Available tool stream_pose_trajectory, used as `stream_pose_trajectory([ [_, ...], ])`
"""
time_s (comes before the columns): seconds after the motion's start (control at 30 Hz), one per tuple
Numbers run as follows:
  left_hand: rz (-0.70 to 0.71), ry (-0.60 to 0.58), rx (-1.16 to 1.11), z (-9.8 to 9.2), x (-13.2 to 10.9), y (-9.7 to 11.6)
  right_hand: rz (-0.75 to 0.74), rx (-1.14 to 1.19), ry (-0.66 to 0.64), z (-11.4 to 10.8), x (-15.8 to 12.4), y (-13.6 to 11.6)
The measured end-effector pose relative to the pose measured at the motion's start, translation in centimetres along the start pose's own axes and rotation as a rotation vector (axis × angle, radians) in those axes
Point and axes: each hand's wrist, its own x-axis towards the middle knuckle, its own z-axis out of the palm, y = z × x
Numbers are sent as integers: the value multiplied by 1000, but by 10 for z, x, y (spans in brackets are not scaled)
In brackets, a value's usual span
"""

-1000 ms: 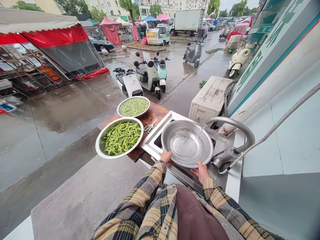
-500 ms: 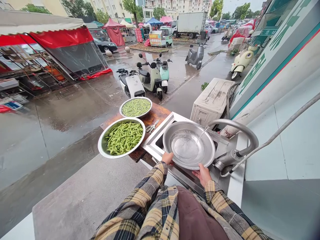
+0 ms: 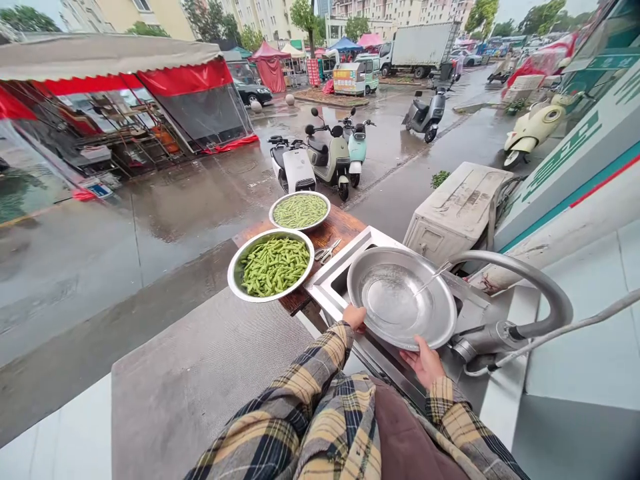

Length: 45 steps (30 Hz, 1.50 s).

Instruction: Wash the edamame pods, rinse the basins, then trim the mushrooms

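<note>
I hold a wide steel basin (image 3: 400, 301) over a steel sink (image 3: 334, 285), under a curved tap (image 3: 525, 280) that runs a thin stream of water into it. My left hand (image 3: 354, 317) grips the basin's near left rim. My right hand (image 3: 426, 361) grips its near right rim from below. Left of the sink, a steel bowl of green bean pods (image 3: 273, 265) sits on a wooden table (image 3: 340, 230), with a second bowl of pods (image 3: 300, 210) behind it. Scissors (image 3: 327, 251) lie between the bowls and the sink.
A hose (image 3: 575, 327) runs from the tap to the right along a tiled wall. A grey unit (image 3: 457, 203) stands behind the sink. Parked scooters (image 3: 327, 157) stand on wet pavement beyond the table. A stall with red awning (image 3: 150, 87) is at the left.
The view has swung to the left, so everything sits further right in the picture. Both hands keep their hold on the basin under the running tap.
</note>
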Motion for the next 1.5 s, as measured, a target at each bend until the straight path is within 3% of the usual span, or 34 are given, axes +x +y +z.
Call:
stream_pose_trajectory([
  [0.23, 12, -37, -63, 2, 4, -5, 53, 35, -75, -4, 6, 2],
  [0.77, 30, -47, -58, 3, 11, -11, 19, 51, -19, -2, 11, 3],
  [1.5, 15, -28, -42, 1, 3, -4, 19, 21, 3, 5, 5, -2],
])
